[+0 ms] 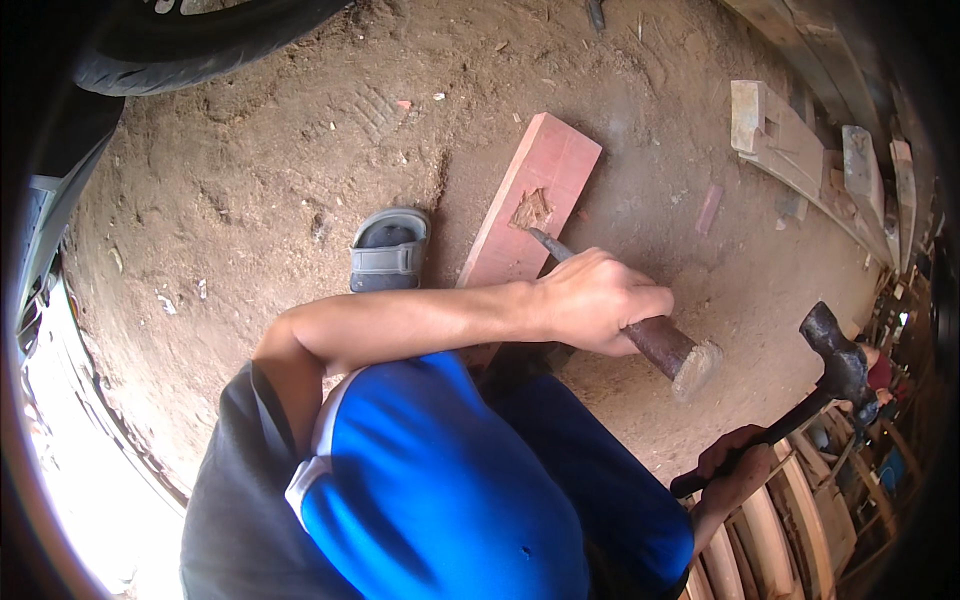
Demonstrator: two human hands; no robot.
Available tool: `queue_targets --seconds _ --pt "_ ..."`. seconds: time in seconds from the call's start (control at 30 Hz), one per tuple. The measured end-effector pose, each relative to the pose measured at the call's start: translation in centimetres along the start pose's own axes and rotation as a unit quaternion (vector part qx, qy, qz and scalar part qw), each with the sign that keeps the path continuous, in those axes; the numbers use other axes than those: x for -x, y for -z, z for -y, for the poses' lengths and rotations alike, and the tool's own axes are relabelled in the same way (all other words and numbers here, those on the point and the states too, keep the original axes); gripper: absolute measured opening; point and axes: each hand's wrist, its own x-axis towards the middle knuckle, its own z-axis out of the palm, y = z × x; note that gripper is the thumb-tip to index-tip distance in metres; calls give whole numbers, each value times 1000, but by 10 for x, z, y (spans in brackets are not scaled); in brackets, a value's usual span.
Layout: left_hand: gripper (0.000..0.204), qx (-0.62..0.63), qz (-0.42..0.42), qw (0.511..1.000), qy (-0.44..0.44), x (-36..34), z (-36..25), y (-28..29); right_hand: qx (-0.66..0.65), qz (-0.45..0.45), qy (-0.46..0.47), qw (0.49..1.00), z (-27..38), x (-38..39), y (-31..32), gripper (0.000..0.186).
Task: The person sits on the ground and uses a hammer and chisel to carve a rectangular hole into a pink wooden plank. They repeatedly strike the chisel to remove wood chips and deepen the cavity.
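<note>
My left hand (600,302) is closed around a chisel (668,352) with a brown handle whose struck end is pale and frayed. The chisel's metal blade slants down toward a reddish wooden plank (545,165), its tip at the near edge of a rough, splintered hollow (531,209) cut in the plank's face. Off to the right, my right hand (735,465) grips the dark handle of a hammer (835,365), whose metal head is raised and away from the chisel. Part of the plank is hidden under my left forearm.
A grey sandal (390,250) on a foot is just left of the plank. Pale cut timbers (785,140) lie at the right, with more lengths of wood (770,540) at the lower right. A black tyre (200,45) stands at the upper left on the dirt ground (270,180).
</note>
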Motion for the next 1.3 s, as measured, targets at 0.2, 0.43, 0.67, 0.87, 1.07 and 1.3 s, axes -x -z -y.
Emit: queue_targets --seconds 0.2,0.43,0.67,0.87,1.07,1.3 --pt "27 -29 19 999 21 10 9 3 -41 37 10 998 -10 0 1 52" --pt "23 0 -6 1000 16 5 9 4 10 129 87 988 -17 -2 12 55" --pt "26 -10 1 1000 29 7 13 4 93 100 110 985 -19 -1 4 55" --pt "24 4 0 999 36 4 14 4 145 162 89 972 -12 1 9 63" --pt "27 -1 7 998 58 2 12 10 204 127 112 964 -4 -1 -3 57" --pt "49 -38 69 958 276 -37 5 86 46 64 -71 994 14 -17 -18 29"
